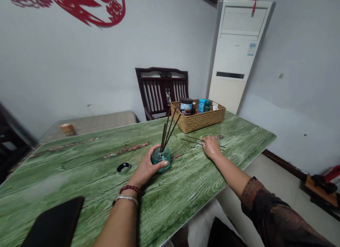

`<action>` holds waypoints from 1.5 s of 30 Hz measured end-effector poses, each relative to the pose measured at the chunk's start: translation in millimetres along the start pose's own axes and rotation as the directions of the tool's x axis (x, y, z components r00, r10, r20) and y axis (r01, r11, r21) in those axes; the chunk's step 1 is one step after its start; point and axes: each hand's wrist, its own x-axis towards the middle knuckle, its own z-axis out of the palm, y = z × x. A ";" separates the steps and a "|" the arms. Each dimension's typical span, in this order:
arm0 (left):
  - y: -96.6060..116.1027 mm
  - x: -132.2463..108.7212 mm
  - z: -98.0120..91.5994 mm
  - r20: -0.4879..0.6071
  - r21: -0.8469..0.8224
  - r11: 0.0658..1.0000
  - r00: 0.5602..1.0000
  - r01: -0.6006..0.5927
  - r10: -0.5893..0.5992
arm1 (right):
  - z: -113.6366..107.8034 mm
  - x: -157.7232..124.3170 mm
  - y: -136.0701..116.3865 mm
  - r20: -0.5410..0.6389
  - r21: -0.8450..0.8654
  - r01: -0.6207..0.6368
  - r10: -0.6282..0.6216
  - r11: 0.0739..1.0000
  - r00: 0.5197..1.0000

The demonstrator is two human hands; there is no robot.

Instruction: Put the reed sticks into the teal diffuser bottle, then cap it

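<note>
My left hand (145, 169) wraps around a teal glass bottle (160, 160) standing on the green wood-grain table (183, 194). Several dark reed sticks (166, 132) rise from the bottle's mouth, leaning away from me. My right hand (211, 147) lies farther right, its gathered fingers on loose dark reed sticks (192, 139) flat on the tabletop. Those sticks pass under the fingertips, so I cannot tell exactly how they are held. Left of the bottle sits a small black ring-shaped lid (123, 167).
A wicker basket (198, 121) holding jars and bottles stands at the table's far edge. A black tablet-like slab (54, 222) lies near me at left. Behind stand a dark wooden chair (162, 89) and a white floor air conditioner (233, 52).
</note>
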 end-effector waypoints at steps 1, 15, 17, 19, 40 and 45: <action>0.8 -0.3 0.0 0.000 0.001 1.000 1.000 0.009 -0.009 | 0.2 -0.8 -0.5 0.014 -0.028 0.019 -0.018 0.999 1.000; -6.7 2.8 0.1 0.007 0.031 0.999 1.000 0.012 -0.013 | -7.1 -12.0 -11.2 0.111 -0.042 0.155 -0.150 0.987 0.983; -6.0 2.6 0.1 0.006 0.023 1.000 1.000 0.002 -0.002 | -9.3 -12.9 -13.8 0.105 -0.049 0.154 -0.148 0.987 0.983; -5.8 2.4 0.1 0.004 0.021 1.000 1.000 -0.014 0.014 | -14.1 -12.4 -14.3 0.064 -0.012 0.127 -0.126 0.992 0.990; -10.5 2.3 2.8 -0.016 0.024 0.998 0.998 -0.056 0.056 | -107.7 5.5 -127.6 -0.260 0.965 0.260 -0.042 -0.025 0.965; -10.4 2.2 3.3 -0.003 0.019 0.998 0.998 -0.058 0.058 | -100.9 10.7 -139.7 -0.275 0.961 0.276 -0.079 0.009 0.958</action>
